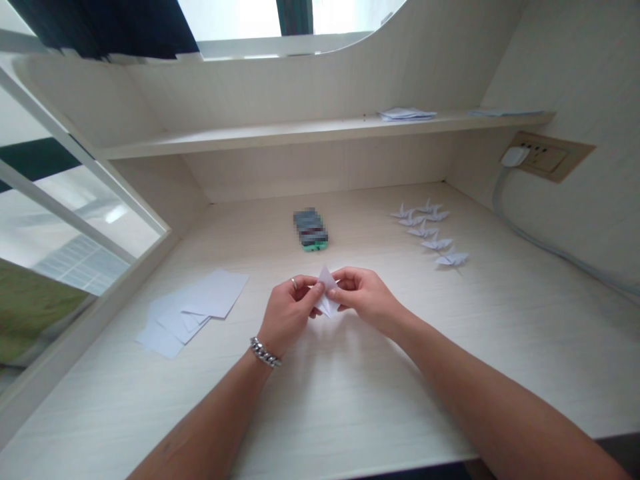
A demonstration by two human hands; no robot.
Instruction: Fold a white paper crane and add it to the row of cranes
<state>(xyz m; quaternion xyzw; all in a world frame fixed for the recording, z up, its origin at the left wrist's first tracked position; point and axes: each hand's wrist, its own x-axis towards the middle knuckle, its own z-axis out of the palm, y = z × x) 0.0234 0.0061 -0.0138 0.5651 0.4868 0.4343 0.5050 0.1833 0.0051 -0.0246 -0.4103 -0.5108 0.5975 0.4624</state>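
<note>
Between my two hands is a small piece of folded white paper point(327, 300), diamond-shaped with a point at the top and bottom. My left hand point(290, 307), with a ring and a chain bracelet, pinches its left side between thumb and fingers. From the other side, my right hand point(367, 297) grips it with the thumb on the near face. Both hands are just above the desk, and some fingertips are hidden behind the paper. Several folded paper cranes point(437, 244) stand in a group at the back right. Overlapping white paper sheets point(215, 293) lie to the left.
A blurred dark phone-like object with a green edge point(314, 245) lies beyond my hands. Above the desk point(320, 413) runs a shelf point(280, 137) bearing folded papers point(407, 115). A plug point(515, 157) sits in the right wall socket, its cable point(550, 250) trailing along the wall.
</note>
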